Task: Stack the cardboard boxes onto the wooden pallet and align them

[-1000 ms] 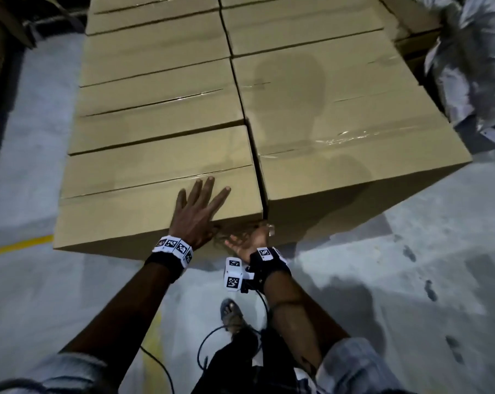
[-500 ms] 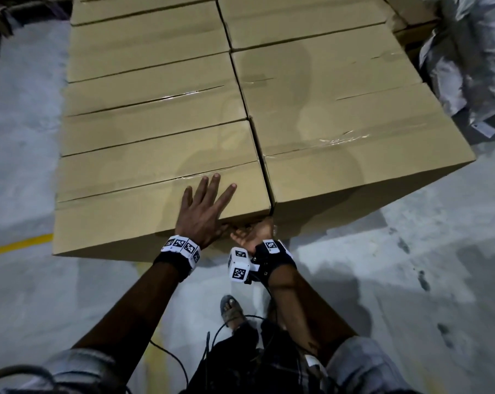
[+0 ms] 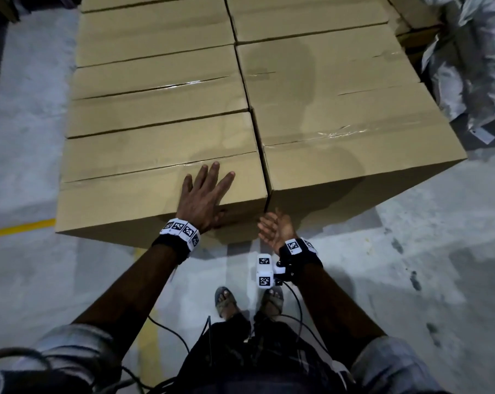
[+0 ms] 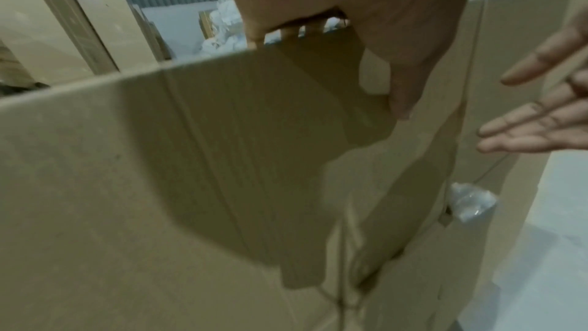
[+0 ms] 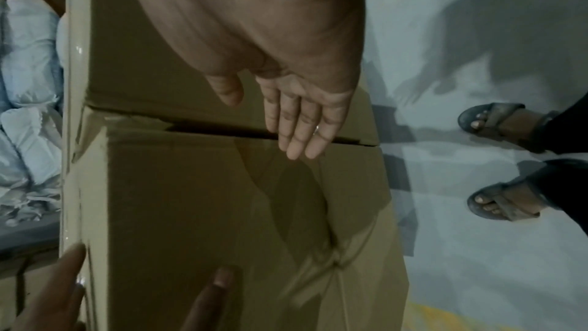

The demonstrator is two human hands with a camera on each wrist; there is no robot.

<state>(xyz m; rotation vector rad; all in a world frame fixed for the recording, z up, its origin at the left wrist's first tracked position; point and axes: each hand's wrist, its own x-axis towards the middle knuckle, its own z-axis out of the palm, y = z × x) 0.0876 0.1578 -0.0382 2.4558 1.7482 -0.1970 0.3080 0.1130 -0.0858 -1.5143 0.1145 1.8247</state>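
Observation:
Brown taped cardboard boxes stand packed in two rows; the pallet under them is hidden. My left hand [image 3: 205, 194] lies flat on top of the near-left box [image 3: 121, 200], fingers spread, with the thumb [image 4: 404, 100] down over its front face [image 4: 159, 185]. My right hand [image 3: 273, 228] is held open, palm turned left, just in front of the seam [image 5: 222, 130] between this box and the near-right box [image 3: 354, 155]. In the right wrist view its straight fingers [image 5: 296, 135] lie across that seam; whether they touch the cardboard I cannot tell. Neither hand holds anything.
Grey-white plastic sacks [image 3: 468, 66] are heaped at the right of the stack. A yellow line [image 3: 18, 227] crosses the concrete floor at the left. My sandalled feet [image 3: 226, 301] stand close to the front of the boxes, with cables trailing down by my legs.
My right hand has drawn back a little from the lower front of the boxes and opened wider. The left hand stays flat on the near-left box top.

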